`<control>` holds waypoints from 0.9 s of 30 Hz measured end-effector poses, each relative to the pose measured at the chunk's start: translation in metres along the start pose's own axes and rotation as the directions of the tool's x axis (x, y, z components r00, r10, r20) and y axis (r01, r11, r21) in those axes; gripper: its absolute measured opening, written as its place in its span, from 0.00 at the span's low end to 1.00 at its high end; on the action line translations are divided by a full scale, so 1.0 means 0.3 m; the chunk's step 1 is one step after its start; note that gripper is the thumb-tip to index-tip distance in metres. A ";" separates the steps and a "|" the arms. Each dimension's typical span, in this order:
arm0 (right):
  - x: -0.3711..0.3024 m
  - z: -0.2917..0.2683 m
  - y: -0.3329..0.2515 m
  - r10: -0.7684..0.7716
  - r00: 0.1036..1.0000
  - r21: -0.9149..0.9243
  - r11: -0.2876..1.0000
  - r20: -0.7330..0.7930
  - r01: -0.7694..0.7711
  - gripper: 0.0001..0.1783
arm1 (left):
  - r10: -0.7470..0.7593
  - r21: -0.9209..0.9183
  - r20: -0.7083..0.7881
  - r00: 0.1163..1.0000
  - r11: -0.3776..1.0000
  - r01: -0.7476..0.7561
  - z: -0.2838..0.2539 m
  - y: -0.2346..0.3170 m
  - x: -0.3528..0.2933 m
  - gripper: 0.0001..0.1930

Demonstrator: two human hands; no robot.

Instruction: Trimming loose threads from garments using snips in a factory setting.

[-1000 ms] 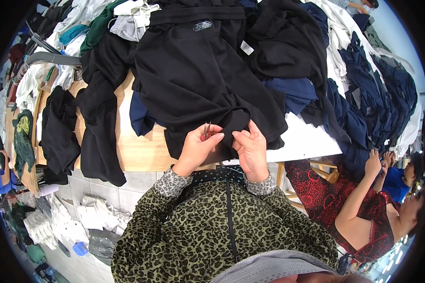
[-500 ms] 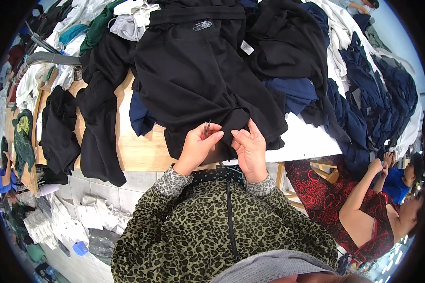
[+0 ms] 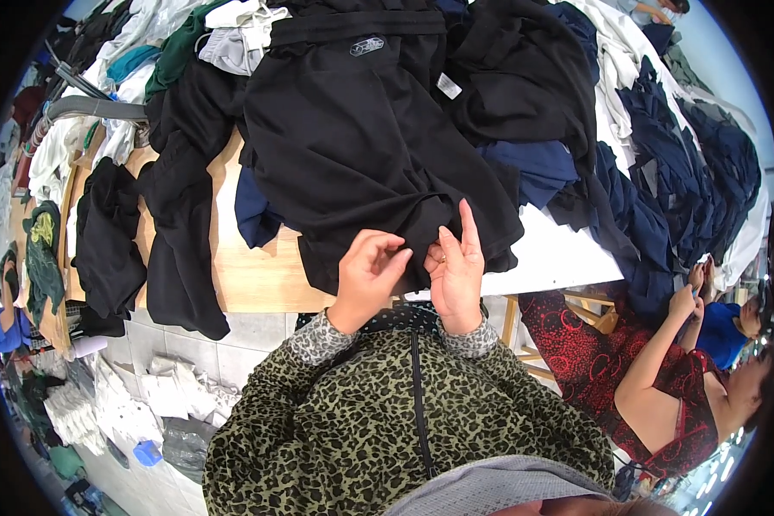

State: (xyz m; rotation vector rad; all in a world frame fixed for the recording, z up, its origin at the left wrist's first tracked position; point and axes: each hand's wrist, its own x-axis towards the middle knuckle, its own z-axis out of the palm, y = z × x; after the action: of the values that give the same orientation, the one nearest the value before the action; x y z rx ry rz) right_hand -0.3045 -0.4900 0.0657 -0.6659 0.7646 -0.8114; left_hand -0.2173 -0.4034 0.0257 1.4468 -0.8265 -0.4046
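Black trousers (image 3: pixel 335 129) lie spread before me, waistband at the far end and a small pale oval mark below it. Over their near edge, my left hand (image 3: pixel 368 273) is closed, thumb and fingertips bent together. The pointed metal thread snips seen in it earlier are now hidden by the fingers. Close beside it on the right, my right hand (image 3: pixel 456 275) stands at a folded leg end (image 3: pixel 430 222) of the trousers. Its index finger is stretched up and its thumb raised apart, while the other fingers curl. I see nothing between thumb and index finger.
More black garments (image 3: pixel 525 77) with a white tag lie to the right, over navy cloth (image 3: pixel 533 172). Two dark pieces (image 3: pixel 181 224) hang off the wooden table (image 3: pixel 262 279) at left. A person in red-patterned clothing (image 3: pixel 576 370) works at right. White bundles (image 3: pixel 181 387) lie on the floor.
My left hand has turned so the snips' tips no longer show. My right thumb and index finger have come off the folded cloth and straightened upward. The trousers have hardly moved.
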 end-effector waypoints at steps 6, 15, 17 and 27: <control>0.012 -0.038 0.025 -0.048 0.995 -0.002 0.999 0.092 0.048 0.31 | 0.156 0.106 0.039 0.987 0.982 -0.160 0.032 0.013 -0.023 0.15; 0.003 -0.049 0.066 0.008 0.997 0.054 0.998 0.076 -0.012 0.19 | 0.235 0.348 0.054 0.971 0.907 -0.239 0.032 -0.007 -0.013 0.12; -0.002 -0.040 0.055 0.020 0.994 0.071 0.997 0.112 -0.028 0.17 | 0.181 0.303 0.074 0.981 0.933 -0.195 0.022 -0.006 0.004 0.10; 0.108 -0.016 -0.066 -0.339 0.619 -0.623 0.112 0.708 0.774 0.05 | -0.478 -0.547 0.338 0.811 0.601 0.583 -0.127 0.013 0.096 0.06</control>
State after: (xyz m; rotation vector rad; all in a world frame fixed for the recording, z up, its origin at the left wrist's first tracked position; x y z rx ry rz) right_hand -0.3009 -0.5280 0.0672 -2.2722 0.4730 -0.8501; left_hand -0.1720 -0.3961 0.0396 0.9857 -0.2814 -1.1635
